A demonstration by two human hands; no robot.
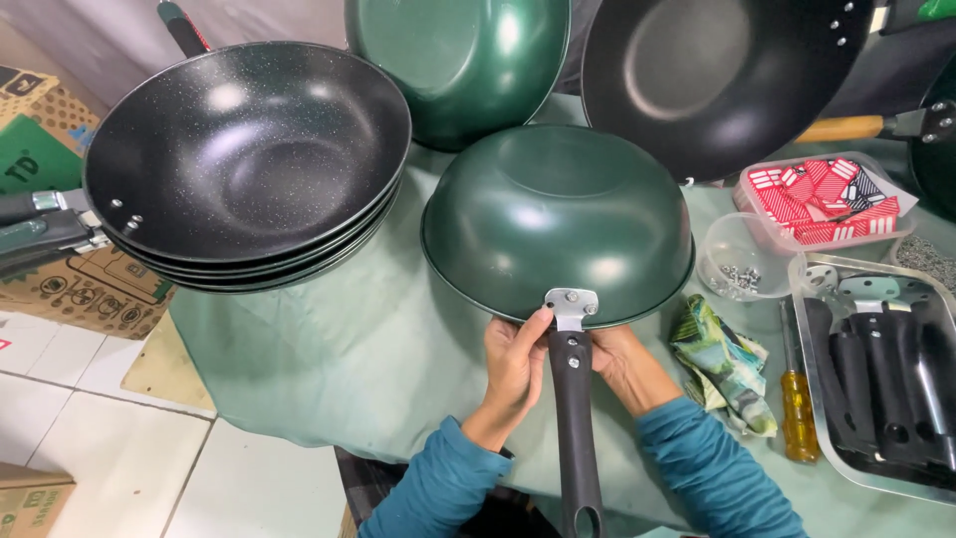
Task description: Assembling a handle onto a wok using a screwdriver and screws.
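Pinching the black handle [575, 418] at lower centre, the left hand [513, 371] and right hand [622, 364] – 2 hands – steady an upturned green wok [558, 221].

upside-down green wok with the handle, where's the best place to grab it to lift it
Grip the long black handle, coming from the near table edge. The green wok lies dome-up, smooth, with its rim flat on the cloth, so the bowl offers little hold. The handle juts toward the person, between the left hand and right hand.
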